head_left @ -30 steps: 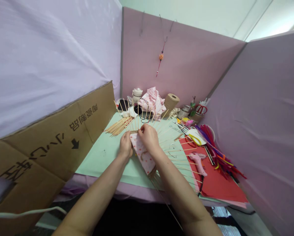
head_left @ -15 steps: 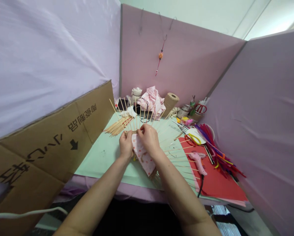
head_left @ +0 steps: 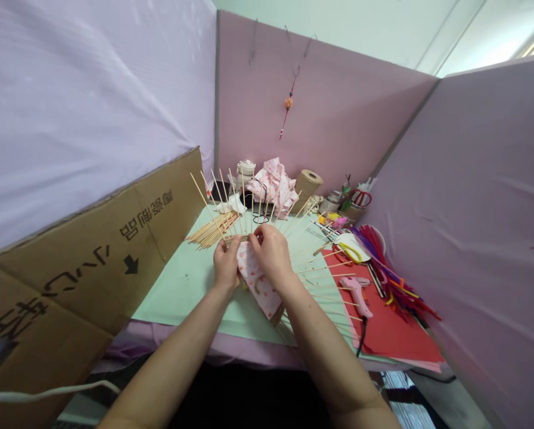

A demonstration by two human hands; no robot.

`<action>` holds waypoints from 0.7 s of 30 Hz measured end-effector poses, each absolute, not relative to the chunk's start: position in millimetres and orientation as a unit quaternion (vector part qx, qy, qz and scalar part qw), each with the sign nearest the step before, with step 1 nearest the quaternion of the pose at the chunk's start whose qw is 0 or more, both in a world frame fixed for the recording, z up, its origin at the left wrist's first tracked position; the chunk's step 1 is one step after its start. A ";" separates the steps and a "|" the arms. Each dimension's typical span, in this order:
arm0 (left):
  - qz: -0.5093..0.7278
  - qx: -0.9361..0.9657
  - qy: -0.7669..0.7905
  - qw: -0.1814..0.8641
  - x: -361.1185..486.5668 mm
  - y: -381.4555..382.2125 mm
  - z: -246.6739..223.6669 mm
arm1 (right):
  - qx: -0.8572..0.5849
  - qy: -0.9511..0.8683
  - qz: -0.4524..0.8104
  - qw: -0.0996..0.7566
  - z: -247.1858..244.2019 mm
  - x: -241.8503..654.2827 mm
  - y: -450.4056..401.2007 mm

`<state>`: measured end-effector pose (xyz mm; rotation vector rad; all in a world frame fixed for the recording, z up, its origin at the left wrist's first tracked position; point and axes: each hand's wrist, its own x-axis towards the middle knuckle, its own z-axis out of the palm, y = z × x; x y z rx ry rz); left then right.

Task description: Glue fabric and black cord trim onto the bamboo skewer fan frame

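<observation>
Between my hands is a piece with thin wooden sticks (head_left: pixel 224 193) fanning out from its edge and a white-and-pink printed fabric (head_left: pixel 254 279) over its middle. A band of brown cord (head_left: pixel 276 314) shows along the fabric's edge. My left hand (head_left: pixel 226 262) is closed on the left side of the piece, thumb on the rim at the base of the sticks. With fingers bent together, my right hand (head_left: pixel 271 253) pinches the same rim just to the right, its forearm passing over the sticks on that side. Whatever lies between its fingertips is too small to make out.
Loose sticks (head_left: pixel 211 230) lie behind my left hand on the green mat (head_left: pixel 173 298). At the back are crumpled printed cloth (head_left: pixel 276 179) and a cord roll (head_left: pixel 310 182). To the right lie scissors (head_left: pixel 354 253), a pink glue gun (head_left: pixel 359 295), red sheets (head_left: pixel 396 333) and pipe cleaners (head_left: pixel 390 268).
The view has shifted slightly. Both hands keep their hold on the rim, and the sticked piece has tilted a little, with its left sticks leaning further left.
</observation>
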<state>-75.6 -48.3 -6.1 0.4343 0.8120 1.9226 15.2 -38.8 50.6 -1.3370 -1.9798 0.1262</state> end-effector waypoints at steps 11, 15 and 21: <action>0.803 0.199 0.308 0.469 -66.0 -59.9 34.7 | -0.486 -0.760 0.037 0.429 87.0 29.4 -60.0; 0.831 0.220 0.284 0.426 -58.6 -50.0 68.1 | -0.456 -0.763 0.018 0.458 120.1 37.7 -62.9; 0.868 0.246 0.202 0.382 -56.3 -27.0 125.3 | -0.405 -0.761 -0.049 0.505 172.6 41.4 -53.9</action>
